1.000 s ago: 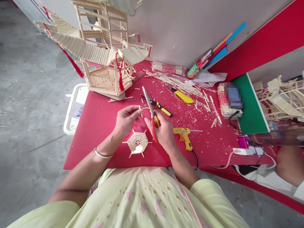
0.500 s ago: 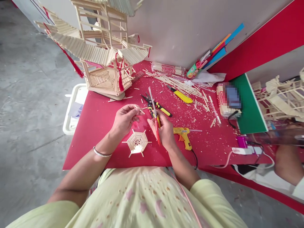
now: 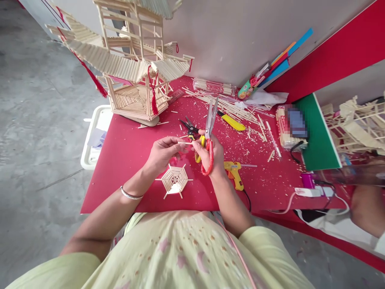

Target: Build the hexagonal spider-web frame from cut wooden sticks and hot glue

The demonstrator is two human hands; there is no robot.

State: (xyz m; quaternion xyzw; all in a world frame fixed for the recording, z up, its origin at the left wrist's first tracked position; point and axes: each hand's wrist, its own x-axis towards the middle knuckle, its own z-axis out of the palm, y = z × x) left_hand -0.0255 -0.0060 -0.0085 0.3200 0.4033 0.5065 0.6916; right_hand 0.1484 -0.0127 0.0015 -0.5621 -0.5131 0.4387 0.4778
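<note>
The left hand point(image 3: 164, 154) pinches a stick point(image 3: 185, 143); the right hand point(image 3: 217, 154) holds scissors point(image 3: 208, 131) pointing away, probably so its fingers can meet this stick.

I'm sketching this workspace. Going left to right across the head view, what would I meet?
White plastic tray → pale hexagonal web of wooden sticks → red-handled metal scissors → yellow plastic glue gun → flat green board.
</note>
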